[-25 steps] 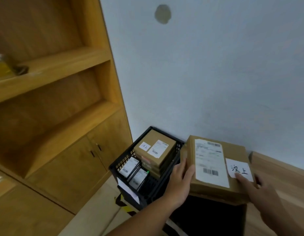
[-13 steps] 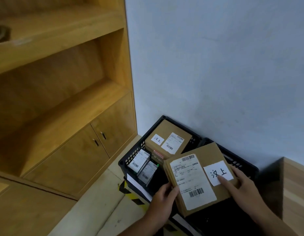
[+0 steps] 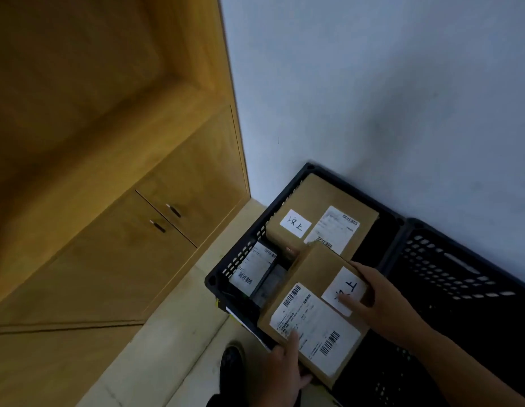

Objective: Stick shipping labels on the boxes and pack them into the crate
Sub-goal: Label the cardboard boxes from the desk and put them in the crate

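Note:
I hold a brown cardboard box with both hands over the black plastic crate. It bears a white shipping label and a small white handwritten sticker. My left hand grips its near corner, thumb on the label. My right hand grips its right side, thumb on the sticker. The box tilts down into the crate. Inside lies another labelled brown box on a stack at the back, and smaller labelled packages at the left.
A second black crate stands to the right against the pale wall. A wooden cabinet with two door handles and open shelves fills the left. Light floor runs between cabinet and crate; a dark shoe shows at the bottom.
The held box has come down and to the left, over the crate, and turned so its label faces me. The camera has tipped further down towards the crates.

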Demonstrator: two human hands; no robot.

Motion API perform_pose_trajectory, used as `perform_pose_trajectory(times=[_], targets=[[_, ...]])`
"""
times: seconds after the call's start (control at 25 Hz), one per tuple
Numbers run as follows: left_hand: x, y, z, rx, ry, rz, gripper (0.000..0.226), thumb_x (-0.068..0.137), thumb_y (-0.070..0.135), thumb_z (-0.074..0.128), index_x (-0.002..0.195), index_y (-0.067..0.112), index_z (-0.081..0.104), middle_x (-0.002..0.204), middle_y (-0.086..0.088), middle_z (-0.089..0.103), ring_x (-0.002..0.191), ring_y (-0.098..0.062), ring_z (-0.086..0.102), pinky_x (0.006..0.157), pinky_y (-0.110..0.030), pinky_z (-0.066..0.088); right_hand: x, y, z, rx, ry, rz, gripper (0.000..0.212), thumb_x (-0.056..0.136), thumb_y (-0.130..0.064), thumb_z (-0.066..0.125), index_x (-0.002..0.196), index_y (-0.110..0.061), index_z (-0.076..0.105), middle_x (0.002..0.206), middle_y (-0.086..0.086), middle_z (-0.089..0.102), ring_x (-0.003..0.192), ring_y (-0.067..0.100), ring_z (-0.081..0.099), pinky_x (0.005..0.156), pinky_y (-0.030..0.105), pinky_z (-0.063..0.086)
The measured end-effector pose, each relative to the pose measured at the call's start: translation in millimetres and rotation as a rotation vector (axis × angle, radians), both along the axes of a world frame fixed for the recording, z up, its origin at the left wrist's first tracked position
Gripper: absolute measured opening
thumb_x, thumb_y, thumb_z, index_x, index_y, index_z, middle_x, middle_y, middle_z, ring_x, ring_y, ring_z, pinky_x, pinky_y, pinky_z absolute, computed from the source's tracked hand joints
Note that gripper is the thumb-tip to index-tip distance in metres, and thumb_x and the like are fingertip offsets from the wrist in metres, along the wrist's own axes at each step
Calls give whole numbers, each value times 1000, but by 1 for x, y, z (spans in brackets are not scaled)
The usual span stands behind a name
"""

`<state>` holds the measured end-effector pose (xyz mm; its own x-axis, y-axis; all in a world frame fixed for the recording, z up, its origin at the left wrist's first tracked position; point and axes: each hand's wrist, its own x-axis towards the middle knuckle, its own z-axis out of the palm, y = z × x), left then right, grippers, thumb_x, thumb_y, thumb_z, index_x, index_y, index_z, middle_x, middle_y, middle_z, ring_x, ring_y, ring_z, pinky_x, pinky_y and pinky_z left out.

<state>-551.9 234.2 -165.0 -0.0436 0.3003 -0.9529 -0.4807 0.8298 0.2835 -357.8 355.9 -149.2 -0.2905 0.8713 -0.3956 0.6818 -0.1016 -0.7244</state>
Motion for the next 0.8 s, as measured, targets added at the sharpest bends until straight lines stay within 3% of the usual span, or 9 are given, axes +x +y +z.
perform_pose_trajectory(times=[0.08, 0.2, 0.28, 0.36, 0.4, 0.52, 0.64, 0.8], targets=[[-8, 7, -16, -19, 23, -2, 41, 102, 45, 50, 127, 13, 57, 123, -9, 67, 125, -34, 60, 94, -48, 57, -12, -4, -20, 30, -56, -30, 67, 78, -46, 81, 135, -44, 45, 116, -29, 54, 104, -7, 57, 78, 18, 53], [-20, 11, -26, -1, 62, -1, 26, 105, 42, 45, 117, 21, 55, 96, 1, 68, 119, -32, 64, 69, -35, 61, -25, -9, -32, 100, -193, -17, 71, 74, -59, 77, 134, -46, 40, 115, -28, 48, 106, -2, 47, 79, 24, 48], [-26, 12, -29, -5, 68, 14, 30, 107, 38, 43, 125, 17, 55, 107, -5, 71, 119, -32, 65, 59, -30, 60, -33, -12, -32, 109, -229, -19, 70, 74, -65, 73, 132, -47, 39, 115, -29, 46, 107, -1, 43, 78, 27, 47], [-29, 10, -26, -24, 72, 2, 39, 107, 38, 43, 134, 12, 54, 125, -12, 69, 120, -32, 64, 60, -29, 58, -42, -15, -30, 98, -237, -14, 67, 76, -66, 70, 132, -46, 40, 114, -32, 44, 109, 0, 43, 78, 30, 49], [-32, 9, -25, -23, 84, -14, 40, 107, 39, 43, 133, 12, 56, 123, -12, 70, 115, -29, 67, 62, -29, 58, -45, -16, -28, 93, -238, -10, 66, 77, -65, 70, 132, -44, 41, 114, -32, 44, 111, 1, 43, 78, 29, 49], [-39, 8, -34, -3, 95, -80, 36, 106, 41, 44, 120, 16, 64, 92, 2, 73, 85, -15, 70, 70, -34, 63, -50, -15, -24, 83, -265, -18, 66, 79, -59, 71, 135, -38, 43, 117, -26, 46, 112, 4, 42, 82, 29, 47], [-35, 6, -40, -10, 49, -123, 31, 103, 48, 48, 108, 24, 67, 95, 2, 75, 89, -16, 72, 85, -42, 63, -49, -12, -18, 61, -295, -39, 69, 79, -59, 72, 138, -38, 42, 119, -23, 47, 113, 7, 45, 87, 34, 51], [-15, -2, -42, -68, 90, -125, 33, 92, 61, 56, 99, 30, 68, 93, 3, 78, 88, -18, 75, 78, -42, 65, -45, -3, -7, 57, -312, -34, 71, 73, -71, 64, 134, -44, 42, 116, -26, 46, 109, 4, 48, 83, 32, 52]])
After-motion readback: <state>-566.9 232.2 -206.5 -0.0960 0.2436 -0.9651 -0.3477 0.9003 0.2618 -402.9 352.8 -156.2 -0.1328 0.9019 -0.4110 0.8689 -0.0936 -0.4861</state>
